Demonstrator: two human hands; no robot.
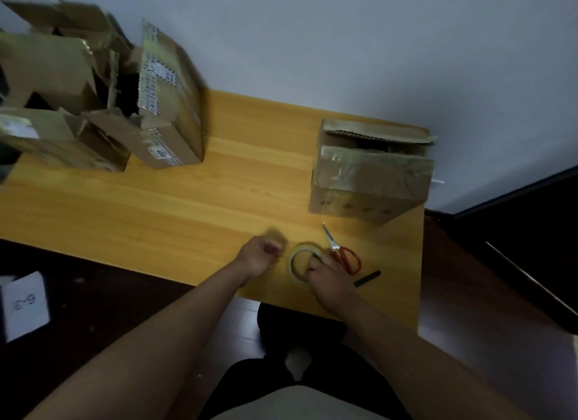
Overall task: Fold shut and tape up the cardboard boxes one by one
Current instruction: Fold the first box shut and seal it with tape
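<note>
Head view: box (372, 172) gapes, contents dark — right hand (328, 280) grips tape roll (301, 260), left hand (261, 257) clenched.

Left hand (261, 257) fingertips blurred; box pile (62, 85) cut off leftward.

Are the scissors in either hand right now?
No: the red-handled scissors lie on the table beside the tape roll, which the right hand holds.

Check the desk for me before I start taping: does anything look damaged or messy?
Yes. The boxes piled at the far left have torn, ragged flaps and peeling old tape. The box on the right gapes open at its far edge, with a wrinkled tape strip sticking out.
</note>
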